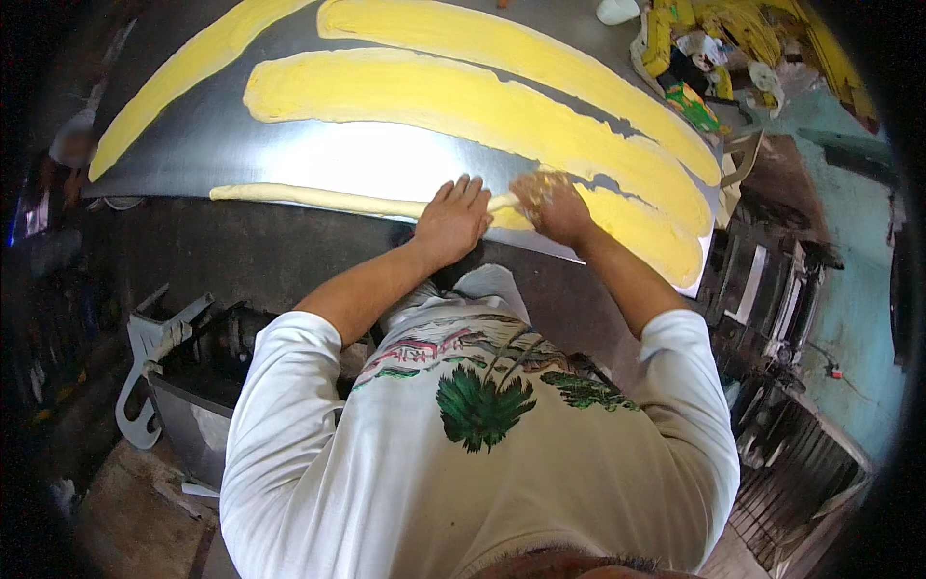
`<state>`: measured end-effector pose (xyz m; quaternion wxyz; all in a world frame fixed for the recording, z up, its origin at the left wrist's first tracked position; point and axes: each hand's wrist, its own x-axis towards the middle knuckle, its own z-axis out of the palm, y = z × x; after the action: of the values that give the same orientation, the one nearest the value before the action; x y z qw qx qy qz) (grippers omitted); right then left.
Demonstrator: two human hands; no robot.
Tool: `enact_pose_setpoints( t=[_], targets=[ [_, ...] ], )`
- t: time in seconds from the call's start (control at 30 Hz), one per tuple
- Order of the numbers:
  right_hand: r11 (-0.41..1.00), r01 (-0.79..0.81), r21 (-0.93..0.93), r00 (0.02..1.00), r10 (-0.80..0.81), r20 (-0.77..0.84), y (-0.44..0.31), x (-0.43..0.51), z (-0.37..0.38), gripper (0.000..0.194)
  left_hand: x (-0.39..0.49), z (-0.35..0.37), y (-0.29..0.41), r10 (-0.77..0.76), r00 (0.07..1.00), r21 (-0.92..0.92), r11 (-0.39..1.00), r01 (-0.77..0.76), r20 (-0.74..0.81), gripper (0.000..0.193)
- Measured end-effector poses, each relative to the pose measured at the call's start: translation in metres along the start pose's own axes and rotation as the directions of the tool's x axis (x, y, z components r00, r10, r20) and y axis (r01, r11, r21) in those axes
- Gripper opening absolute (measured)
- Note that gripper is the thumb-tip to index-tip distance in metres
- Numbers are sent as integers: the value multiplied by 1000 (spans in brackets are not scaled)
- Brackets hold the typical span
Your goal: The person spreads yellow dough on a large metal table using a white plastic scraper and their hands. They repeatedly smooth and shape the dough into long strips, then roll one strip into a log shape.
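Observation:
Along the near edge of a metal worktable (pixel 166 159) lies a long, thin dough roll (pixel 311 196). My left hand (pixel 452 221) is laid across this roll, fingers together and pointing away from me. Just to its right, my right hand (pixel 553 206) is curled at the roll, with yellow smears on its fingers. Right of that hand, a flat dough strip (pixel 636 231) with yellow spread continues towards the table's right end. Beyond the hands stretches a wide coated strip (pixel 405 90), and another coated strip (pixel 492 43) lies behind it. My fingertips' undersides are hidden.
One more coated strip (pixel 181 79) curves along the table's far left. A white cup (pixel 617 10) stands at the back, near a pile of yellow plastic wrappers (pixel 694 58). A plastic chair (pixel 141 369) is at my left; a metal rack (pixel 803 463) is at lower right.

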<state>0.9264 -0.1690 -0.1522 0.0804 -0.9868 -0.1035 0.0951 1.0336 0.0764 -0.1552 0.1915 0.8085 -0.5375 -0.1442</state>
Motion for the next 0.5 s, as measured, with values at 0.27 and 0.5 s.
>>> enact_pose_setpoints(
  t=[0.27, 0.5],
  targets=[
    [1000, 19, -7, 999, -19, 45, 3, -15, -4, 48, 4, 8, 10, -89, 995, 25, 996, 88, 34, 44],
    [994, -20, 108, 998, 26, -60, 15, -4, -14, 47, 43, 15, 41, -140, 990, 151, 978, 142, -20, 47]
  ],
)
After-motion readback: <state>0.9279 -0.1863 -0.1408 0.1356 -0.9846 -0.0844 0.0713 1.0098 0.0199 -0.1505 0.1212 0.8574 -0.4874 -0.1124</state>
